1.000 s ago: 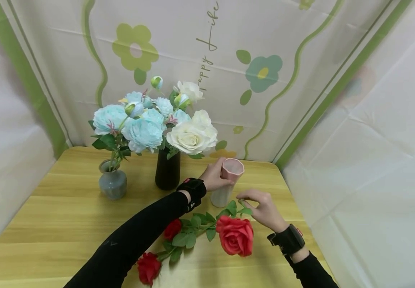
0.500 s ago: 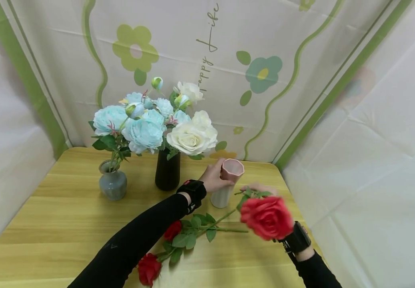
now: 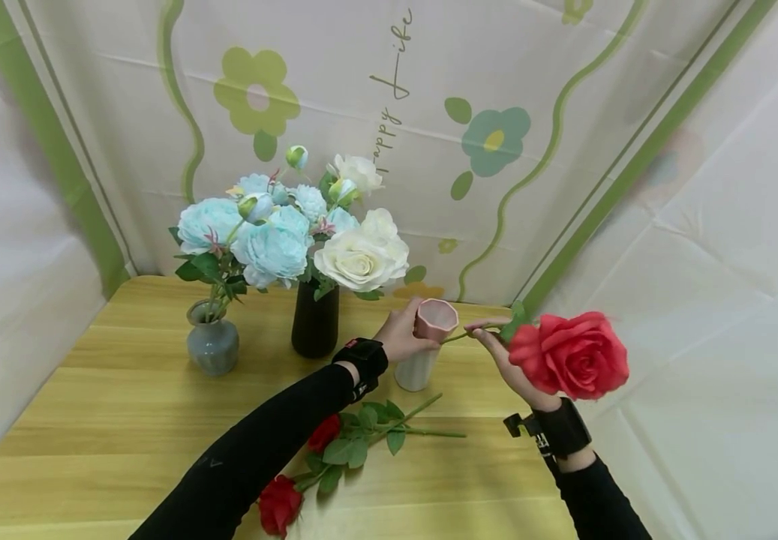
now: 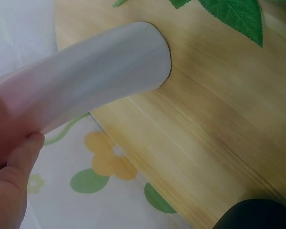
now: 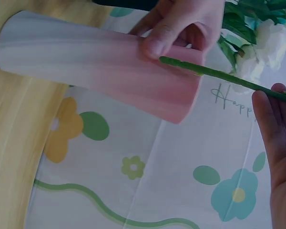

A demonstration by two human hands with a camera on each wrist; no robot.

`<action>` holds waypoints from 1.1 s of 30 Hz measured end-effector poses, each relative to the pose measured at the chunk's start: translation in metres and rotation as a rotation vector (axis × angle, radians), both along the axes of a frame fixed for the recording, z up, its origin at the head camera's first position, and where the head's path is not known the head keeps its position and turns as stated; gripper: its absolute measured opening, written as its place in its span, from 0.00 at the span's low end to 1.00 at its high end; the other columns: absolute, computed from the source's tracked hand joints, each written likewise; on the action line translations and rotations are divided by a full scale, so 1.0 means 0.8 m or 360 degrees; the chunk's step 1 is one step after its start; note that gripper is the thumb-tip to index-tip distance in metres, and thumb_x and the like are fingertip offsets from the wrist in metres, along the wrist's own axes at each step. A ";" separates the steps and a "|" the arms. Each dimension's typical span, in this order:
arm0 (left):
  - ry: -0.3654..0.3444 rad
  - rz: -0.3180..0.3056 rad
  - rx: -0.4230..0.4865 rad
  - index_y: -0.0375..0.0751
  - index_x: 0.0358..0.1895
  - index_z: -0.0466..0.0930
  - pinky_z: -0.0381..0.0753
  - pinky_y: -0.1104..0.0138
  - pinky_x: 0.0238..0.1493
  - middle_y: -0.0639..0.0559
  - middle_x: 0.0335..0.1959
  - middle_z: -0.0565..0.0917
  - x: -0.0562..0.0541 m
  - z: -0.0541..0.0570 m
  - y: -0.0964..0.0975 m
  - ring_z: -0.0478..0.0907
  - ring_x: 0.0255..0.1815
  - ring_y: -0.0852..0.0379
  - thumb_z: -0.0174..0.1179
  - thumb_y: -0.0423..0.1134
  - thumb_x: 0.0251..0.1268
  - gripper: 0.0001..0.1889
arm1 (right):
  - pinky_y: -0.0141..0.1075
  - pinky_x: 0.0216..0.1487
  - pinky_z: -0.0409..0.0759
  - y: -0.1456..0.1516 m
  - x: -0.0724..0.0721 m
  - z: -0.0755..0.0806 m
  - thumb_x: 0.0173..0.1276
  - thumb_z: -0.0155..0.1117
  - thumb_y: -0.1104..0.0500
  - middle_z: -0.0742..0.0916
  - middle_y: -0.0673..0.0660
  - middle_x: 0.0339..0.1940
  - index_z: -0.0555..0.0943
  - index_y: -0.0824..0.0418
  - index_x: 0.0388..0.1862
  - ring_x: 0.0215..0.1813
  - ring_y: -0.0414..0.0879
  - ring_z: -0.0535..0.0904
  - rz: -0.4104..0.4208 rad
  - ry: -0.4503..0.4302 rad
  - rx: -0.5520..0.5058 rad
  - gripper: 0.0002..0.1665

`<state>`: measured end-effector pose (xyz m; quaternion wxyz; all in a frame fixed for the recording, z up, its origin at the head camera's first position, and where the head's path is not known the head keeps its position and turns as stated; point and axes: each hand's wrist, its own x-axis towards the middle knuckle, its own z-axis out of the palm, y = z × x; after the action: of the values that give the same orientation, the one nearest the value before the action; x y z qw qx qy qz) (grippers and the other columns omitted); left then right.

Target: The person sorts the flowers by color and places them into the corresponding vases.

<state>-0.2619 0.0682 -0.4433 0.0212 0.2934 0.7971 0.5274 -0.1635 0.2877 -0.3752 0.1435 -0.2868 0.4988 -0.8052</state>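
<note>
My left hand (image 3: 404,331) grips the upper part of a pink and white vase (image 3: 417,366), which stands upright on the table. In the left wrist view the thumb lies against the pink part of the vase (image 4: 109,62). A red rose (image 3: 574,356) is pinched by its stem in my right hand (image 3: 510,367), right of the vase. Its bare green stem (image 5: 209,72) points at the vase, and in the right wrist view its tip appears over the pink wall near the left thumb; touching or apart I cannot tell. Two red roses (image 3: 280,504) with leafy stems lie on the table in front.
Left of the pink vase stands a dark vase (image 3: 315,319) with white roses (image 3: 361,255). Further left, a grey vase (image 3: 213,346) holds light blue flowers (image 3: 270,244). A printed cloth (image 3: 361,90) hangs behind the wooden table (image 3: 118,420).
My right hand has lifted the red rose off the table, up and to the right, and its stem now points left at the vase's upper part. The left hand keeps its place.
</note>
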 end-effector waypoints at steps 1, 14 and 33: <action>-0.0004 0.0000 0.0001 0.38 0.69 0.63 0.77 0.61 0.57 0.41 0.62 0.75 0.000 0.000 0.000 0.75 0.61 0.49 0.76 0.37 0.54 0.41 | 0.37 0.68 0.68 0.000 -0.005 0.000 0.76 0.47 0.76 0.78 0.71 0.60 0.72 0.80 0.60 0.67 0.53 0.71 -0.0411 0.0520 0.0625 0.17; -0.0007 0.0002 -0.0008 0.37 0.69 0.62 0.77 0.61 0.57 0.39 0.61 0.76 0.005 0.005 -0.001 0.75 0.61 0.48 0.75 0.35 0.55 0.40 | 0.48 0.53 0.79 -0.027 -0.006 0.040 0.66 0.50 0.87 0.81 0.77 0.44 0.75 0.83 0.48 0.46 0.60 0.81 -0.1131 0.1160 0.0592 0.14; 0.0006 0.0004 -0.0029 0.38 0.68 0.63 0.77 0.62 0.56 0.39 0.60 0.76 0.005 0.005 -0.003 0.75 0.60 0.48 0.75 0.36 0.56 0.38 | 0.50 0.55 0.79 -0.023 -0.061 0.008 0.76 0.55 0.67 0.81 0.76 0.45 0.78 0.76 0.53 0.51 0.65 0.78 -0.1018 0.0631 0.0602 0.13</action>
<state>-0.2580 0.0660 -0.4396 0.0215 0.2931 0.8023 0.5196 -0.2123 0.2690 -0.3691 -0.1625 -0.2355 0.7197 -0.6325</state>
